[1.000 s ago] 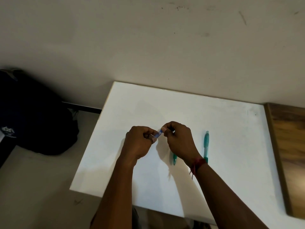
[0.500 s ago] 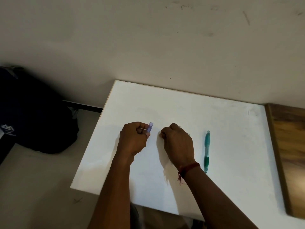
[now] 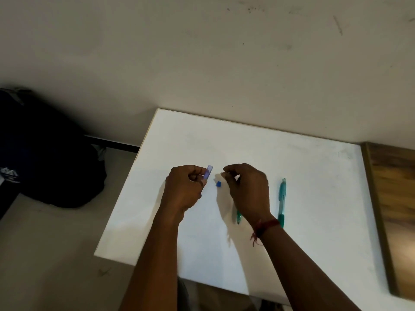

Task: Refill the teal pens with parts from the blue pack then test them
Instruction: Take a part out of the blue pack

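Note:
My left hand point(image 3: 184, 189) holds a small translucent blue pack point(image 3: 208, 172) upright between thumb and fingers, just above the white table point(image 3: 314, 176). A tiny blue cap point(image 3: 218, 184) lies on the table between my hands. My right hand point(image 3: 247, 189) hovers to the right of the cap, thumb and forefinger pinched together, with nothing visible in them. One teal pen point(image 3: 238, 217) lies under my right hand, only its lower end showing. A second teal pen point(image 3: 281, 202) lies in full view further right, pointing away from me.
A wooden surface point(image 3: 395, 209) adjoins the table's right edge. A dark bag point(image 3: 45, 158) sits on the floor to the left. A plain wall runs behind the table.
My hands have parted. The blue cap came off the pack and now lies on the table. My left hand keeps the pack; my right hand has lifted slightly.

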